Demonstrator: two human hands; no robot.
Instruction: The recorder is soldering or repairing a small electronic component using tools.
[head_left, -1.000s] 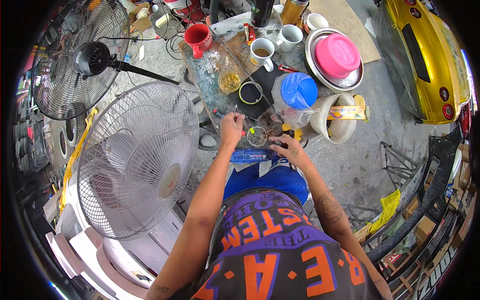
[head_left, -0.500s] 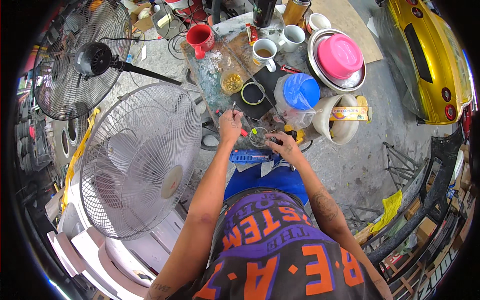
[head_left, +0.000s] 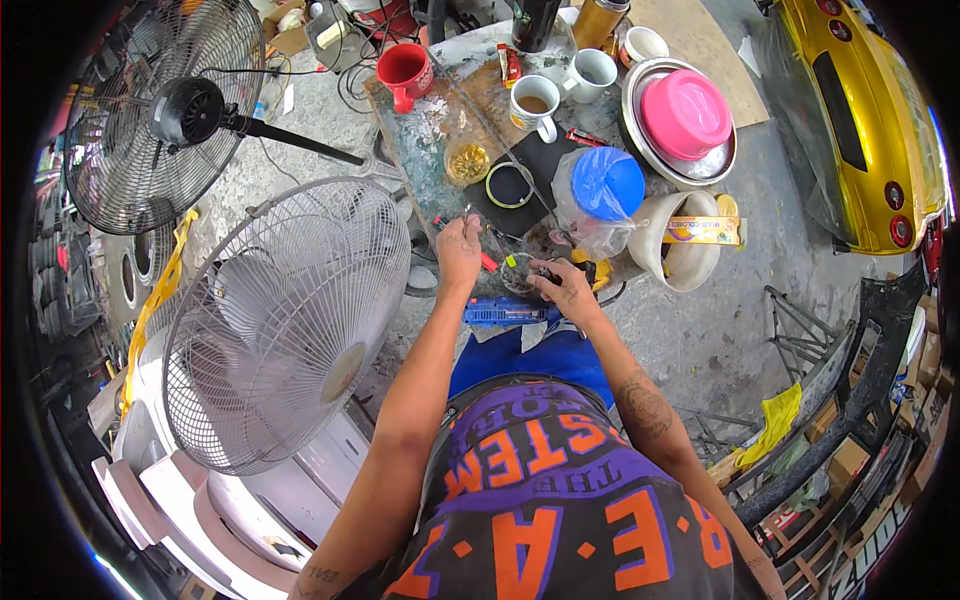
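Note:
Over the near part of the cluttered table, my left hand point(head_left: 460, 252) is closed around a small shiny metal piece, whose tip shows above the fingers; its kind is too small to tell. To its right, my right hand point(head_left: 563, 286) has its fingers bent together at a small dark thing, mostly hidden by them. Between the hands lie a clear round rim or dish point(head_left: 518, 274), a yellow-green bit point(head_left: 510, 261) and a red strip point(head_left: 488, 262). A blue tool-like object point(head_left: 500, 311) sits nearest my body. Something yellow and black point(head_left: 597, 272) lies beside my right hand.
Farther back are a cup of gold-coloured pieces point(head_left: 467, 163), a black round lid point(head_left: 509, 186), a blue-topped tub point(head_left: 607, 184), mugs point(head_left: 534, 102) and a pink bowl point(head_left: 686, 114). A white bucket point(head_left: 675, 255) stands right. A large fan point(head_left: 290, 330) stands close to my left arm.
The whole view has shifted slightly. My left hand has tilted a little and its metal piece shows less; my right hand stays by the clear round rim.

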